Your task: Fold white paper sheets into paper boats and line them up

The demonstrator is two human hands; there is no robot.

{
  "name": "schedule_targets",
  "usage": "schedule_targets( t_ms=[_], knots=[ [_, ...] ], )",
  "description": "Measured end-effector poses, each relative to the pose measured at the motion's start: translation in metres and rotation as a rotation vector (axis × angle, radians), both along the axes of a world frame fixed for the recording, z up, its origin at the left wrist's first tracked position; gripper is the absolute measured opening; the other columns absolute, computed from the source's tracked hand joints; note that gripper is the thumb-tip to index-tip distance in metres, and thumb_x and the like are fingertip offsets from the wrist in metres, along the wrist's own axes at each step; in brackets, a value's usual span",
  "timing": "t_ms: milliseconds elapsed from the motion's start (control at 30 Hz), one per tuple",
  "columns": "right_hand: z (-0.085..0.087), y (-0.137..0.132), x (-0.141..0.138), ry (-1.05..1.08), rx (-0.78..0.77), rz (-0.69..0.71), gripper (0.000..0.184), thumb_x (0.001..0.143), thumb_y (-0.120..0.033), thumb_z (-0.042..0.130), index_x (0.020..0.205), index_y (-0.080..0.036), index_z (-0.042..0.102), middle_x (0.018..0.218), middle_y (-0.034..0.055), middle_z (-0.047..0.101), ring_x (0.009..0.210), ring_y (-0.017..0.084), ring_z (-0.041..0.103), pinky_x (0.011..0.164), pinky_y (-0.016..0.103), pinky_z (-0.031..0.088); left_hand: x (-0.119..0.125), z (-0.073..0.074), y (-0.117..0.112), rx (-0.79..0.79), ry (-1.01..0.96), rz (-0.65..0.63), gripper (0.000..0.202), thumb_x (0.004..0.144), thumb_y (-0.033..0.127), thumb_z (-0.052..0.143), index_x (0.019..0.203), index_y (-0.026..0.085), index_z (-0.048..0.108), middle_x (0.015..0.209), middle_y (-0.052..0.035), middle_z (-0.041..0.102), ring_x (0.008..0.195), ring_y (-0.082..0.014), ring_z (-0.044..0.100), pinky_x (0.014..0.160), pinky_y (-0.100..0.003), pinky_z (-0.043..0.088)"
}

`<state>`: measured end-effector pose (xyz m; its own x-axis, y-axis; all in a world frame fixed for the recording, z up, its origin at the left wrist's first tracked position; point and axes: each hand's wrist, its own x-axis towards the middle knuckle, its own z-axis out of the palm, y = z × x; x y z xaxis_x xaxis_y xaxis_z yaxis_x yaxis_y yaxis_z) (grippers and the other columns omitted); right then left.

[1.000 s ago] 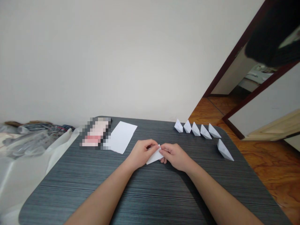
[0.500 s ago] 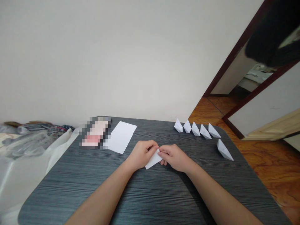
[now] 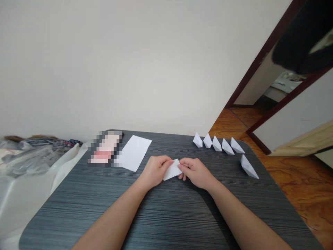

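A small folded piece of white paper is pinched between my two hands over the middle of the dark table. My left hand grips its left side, thumb on top. On the opposite side my right hand holds it between thumb and fingers. The paper's upper corner points away from me, and parts of its edges are hidden by my fingers. Several folded white paper boats stand in a row at the back right, and one more paper boat sits nearer the right edge.
Flat white paper lies at the back left of the table, beside a pixelated rectangular object. A wall rises behind the table. Plastic-covered items are heaped on the left; wooden floor and a doorway are on the right.
The folded paper has turned and lies flatter, showing more of its face. My hands have moved slightly apart, both still holding it.
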<state>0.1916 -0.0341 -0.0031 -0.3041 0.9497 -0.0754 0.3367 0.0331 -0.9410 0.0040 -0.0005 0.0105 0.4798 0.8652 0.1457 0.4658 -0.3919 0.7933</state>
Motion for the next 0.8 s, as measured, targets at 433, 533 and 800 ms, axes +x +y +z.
schedule_targets(
  t_ms=[433,533,800],
  knots=[
    [-0.005,0.004,0.005,0.074,-0.014,-0.062,0.020,0.087,-0.030,0.047,0.078,-0.016,0.058,0.063,0.0014,0.064,0.053,0.012,0.059,0.052,0.023,0.047,-0.002,-0.002,0.002,-0.042,0.004,0.081,0.031,0.087,0.033,0.042,0.074,0.017,0.064,0.067,0.0004,0.063,0.063,-0.0129,0.055,0.057,-0.023,0.035],
    [-0.008,0.005,0.006,0.078,-0.009,-0.087,0.020,0.087,-0.030,0.047,0.080,-0.016,0.058,0.064,0.0017,0.064,0.053,0.012,0.059,0.052,0.024,0.047,-0.002,-0.004,0.003,-0.063,-0.020,0.108,0.030,0.087,0.034,0.042,0.077,0.018,0.065,0.069,0.0003,0.064,0.065,-0.0135,0.055,0.058,-0.023,0.036],
    [-0.012,0.007,0.009,0.110,-0.012,-0.098,0.020,0.088,-0.030,0.047,0.082,-0.015,0.058,0.063,0.0016,0.063,0.052,0.012,0.059,0.051,0.024,0.047,-0.003,-0.009,0.006,-0.121,-0.084,0.135,0.032,0.088,0.037,0.041,0.074,0.017,0.063,0.065,-0.0003,0.062,0.062,-0.0141,0.056,0.057,-0.024,0.039]
  ],
)
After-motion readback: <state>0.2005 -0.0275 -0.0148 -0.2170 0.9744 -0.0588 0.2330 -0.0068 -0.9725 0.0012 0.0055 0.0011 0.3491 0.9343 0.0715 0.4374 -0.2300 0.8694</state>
